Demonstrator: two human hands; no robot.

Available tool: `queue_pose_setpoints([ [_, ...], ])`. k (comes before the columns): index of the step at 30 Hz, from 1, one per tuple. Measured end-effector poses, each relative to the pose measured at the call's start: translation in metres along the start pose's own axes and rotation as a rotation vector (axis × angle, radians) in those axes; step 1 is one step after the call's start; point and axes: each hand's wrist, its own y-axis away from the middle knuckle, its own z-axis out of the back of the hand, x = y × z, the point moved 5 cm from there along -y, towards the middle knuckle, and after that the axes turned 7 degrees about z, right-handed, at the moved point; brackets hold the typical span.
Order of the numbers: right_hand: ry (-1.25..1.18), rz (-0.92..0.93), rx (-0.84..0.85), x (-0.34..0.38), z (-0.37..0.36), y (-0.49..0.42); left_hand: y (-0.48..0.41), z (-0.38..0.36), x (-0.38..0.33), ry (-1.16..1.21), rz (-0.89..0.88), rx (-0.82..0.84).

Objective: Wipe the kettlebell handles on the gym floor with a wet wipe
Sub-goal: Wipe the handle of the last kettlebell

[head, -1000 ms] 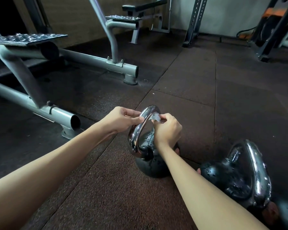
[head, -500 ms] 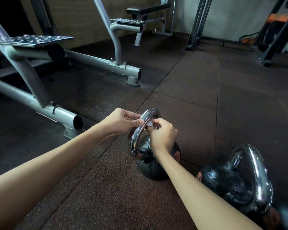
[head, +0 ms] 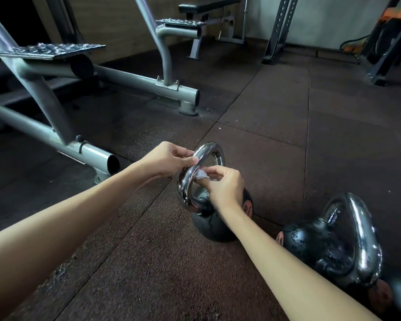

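Left hand [head: 169, 159] fingers pinch chrome handle [head: 190, 179] — right hand [head: 225, 185] pinches wet wipe [head: 200, 175].

Red round markings on both kettlebells [head: 220, 225] [head: 310, 249] are too blurred to read.

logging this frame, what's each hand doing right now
Left hand: closed on the chrome handle.
Right hand: closed on the wet wipe.
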Motion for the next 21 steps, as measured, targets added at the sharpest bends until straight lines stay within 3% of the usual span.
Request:
queue_pose_setpoints([
  [9,-0.090,-0.125,0.281,-0.026,-0.006,0.012,-0.001,0.000,0.004,0.019,-0.007,-0.024],
  [12,-0.015,-0.131,0.403,-0.027,-0.004,0.007,-0.001,-0.001,0.007,0.019,-0.003,-0.043],
  [17,-0.009,-0.089,0.455,-0.023,-0.001,0.004,0.000,0.000,0.007,0.014,-0.011,-0.048],
  [21,0.355,0.073,0.526,-0.020,0.004,0.001,0.001,-0.001,0.008,0.084,0.010,-0.006],
])
